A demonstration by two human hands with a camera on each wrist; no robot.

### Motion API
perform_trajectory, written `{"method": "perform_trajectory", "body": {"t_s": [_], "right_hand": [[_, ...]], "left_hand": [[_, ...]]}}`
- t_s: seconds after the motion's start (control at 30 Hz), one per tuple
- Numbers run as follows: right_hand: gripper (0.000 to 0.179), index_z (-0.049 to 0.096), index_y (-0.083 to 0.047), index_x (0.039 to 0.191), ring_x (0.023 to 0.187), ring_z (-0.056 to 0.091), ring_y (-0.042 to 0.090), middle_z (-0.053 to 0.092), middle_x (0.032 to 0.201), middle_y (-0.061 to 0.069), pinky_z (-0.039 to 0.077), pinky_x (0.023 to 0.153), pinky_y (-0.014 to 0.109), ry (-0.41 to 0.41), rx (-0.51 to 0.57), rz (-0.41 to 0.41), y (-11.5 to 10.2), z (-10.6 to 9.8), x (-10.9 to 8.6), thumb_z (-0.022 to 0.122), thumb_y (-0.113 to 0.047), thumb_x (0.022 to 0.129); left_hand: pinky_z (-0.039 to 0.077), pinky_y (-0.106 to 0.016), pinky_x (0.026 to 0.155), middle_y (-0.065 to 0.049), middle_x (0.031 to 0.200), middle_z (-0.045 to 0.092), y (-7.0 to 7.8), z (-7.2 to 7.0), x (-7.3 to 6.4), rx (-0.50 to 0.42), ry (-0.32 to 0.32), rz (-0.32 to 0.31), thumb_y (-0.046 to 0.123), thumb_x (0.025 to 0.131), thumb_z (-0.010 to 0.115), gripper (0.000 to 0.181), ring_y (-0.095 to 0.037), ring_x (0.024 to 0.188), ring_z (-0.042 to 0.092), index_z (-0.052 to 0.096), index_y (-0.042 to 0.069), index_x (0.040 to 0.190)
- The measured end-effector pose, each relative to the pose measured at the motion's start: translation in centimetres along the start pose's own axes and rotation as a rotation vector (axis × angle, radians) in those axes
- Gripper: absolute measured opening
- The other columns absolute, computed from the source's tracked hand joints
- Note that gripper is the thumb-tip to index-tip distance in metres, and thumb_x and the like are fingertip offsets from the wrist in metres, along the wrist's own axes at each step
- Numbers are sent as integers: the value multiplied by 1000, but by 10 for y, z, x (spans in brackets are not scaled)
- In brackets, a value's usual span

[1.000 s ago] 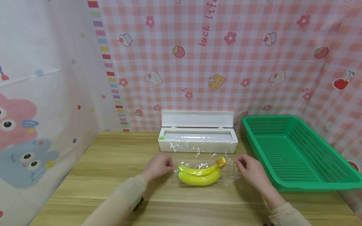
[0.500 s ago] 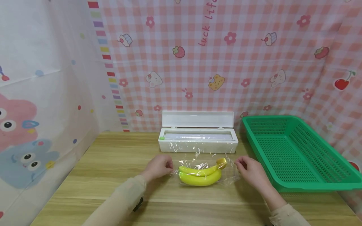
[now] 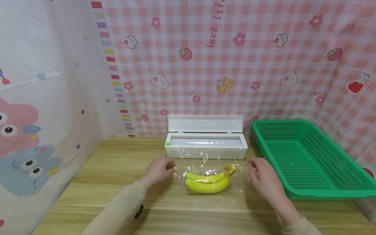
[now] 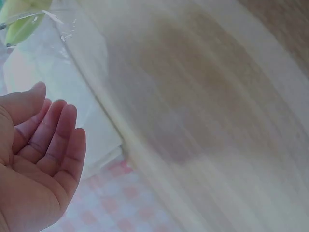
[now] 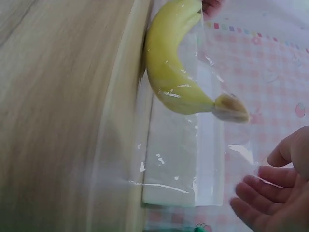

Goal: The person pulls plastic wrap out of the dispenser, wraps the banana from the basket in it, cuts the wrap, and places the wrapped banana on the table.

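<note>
A bunch of yellow bananas [image 3: 208,182] lies on the table under clear plastic wrap [image 3: 205,165], its brown stem end pointing right. The wrap stretches forward from a white dispenser box [image 3: 205,152] with a raised lid. Just left of the bananas is my left hand [image 3: 158,171]; in the left wrist view its fingers [image 4: 50,128] curve loosely, thumb apart, with nothing between them. My right hand [image 3: 265,176] hovers right of the stem, beside the wrap's edge. Its fingers [image 5: 263,195] are relaxed and spread a little in the right wrist view, holding nothing.
A green slotted basket [image 3: 302,192] stands on the right side of the wooden table [image 3: 117,160], close to my right hand. Behind the box hangs a pink checked cloth [image 3: 199,71]. A white printed cloth [image 3: 58,107] hangs on the left.
Both hands have let go of the wrap's side edges and moved outward, left hand leftward and right hand rightward. Their fingers have loosened. The bananas stay in nearly the same place.
</note>
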State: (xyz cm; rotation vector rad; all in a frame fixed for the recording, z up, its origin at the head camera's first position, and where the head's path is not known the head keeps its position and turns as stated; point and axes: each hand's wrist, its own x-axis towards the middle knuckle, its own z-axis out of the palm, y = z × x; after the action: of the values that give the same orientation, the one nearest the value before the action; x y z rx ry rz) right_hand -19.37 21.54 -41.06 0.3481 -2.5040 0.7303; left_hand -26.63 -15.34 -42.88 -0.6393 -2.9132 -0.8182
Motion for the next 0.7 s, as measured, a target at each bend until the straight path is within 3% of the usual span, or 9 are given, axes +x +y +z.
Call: {"method": "perform_trajectory", "body": {"t_s": [0.1,0.2,0.27,0.4,0.5,0.7], "right_hand": [[32,62,7,118,110,55,41,61,119,23,47,93,56,79,-32,-122,-3,-2,0,63,2,86],[37,62,5,120,114,53,40,60,122,20,44,97,50,125,-47,-280,-3,-2,0,65,-6,85],[36,63,4,120,115,54,37,61,123,17,42,102,41,131,-55,-387,-1,-2,1,62,-20,93],[52,65,0,122,114,56,33,63,123,13,30,111,25,128,-70,-557,1,1,3,42,-43,104],[53,66,-3,122,113,57,34,64,123,12,25,115,25,141,-76,-674,2,4,2,36,-43,106],[45,68,-7,120,113,59,33,66,122,10,34,112,36,154,-81,-839,3,11,-1,35,-34,109]], "left_hand": [[55,-38,77,0,86,67,3,-4,-2,27,41,19,6,85,74,11,-16,81,62,71,5,96],[56,-40,79,-5,93,69,6,-8,-6,65,90,66,6,85,74,17,-20,85,64,71,3,101],[56,-42,82,-7,98,70,8,-10,-10,88,123,97,9,86,75,19,-23,89,66,71,3,104],[54,-46,90,-10,106,71,13,-14,-18,138,202,181,12,86,77,25,-29,100,66,71,2,108],[52,-47,93,-10,105,72,15,-14,-23,203,266,293,13,83,80,30,-30,101,65,70,3,109],[53,-45,90,-7,103,71,20,-5,-31,348,397,593,13,72,88,40,-26,98,65,70,5,108]]}}
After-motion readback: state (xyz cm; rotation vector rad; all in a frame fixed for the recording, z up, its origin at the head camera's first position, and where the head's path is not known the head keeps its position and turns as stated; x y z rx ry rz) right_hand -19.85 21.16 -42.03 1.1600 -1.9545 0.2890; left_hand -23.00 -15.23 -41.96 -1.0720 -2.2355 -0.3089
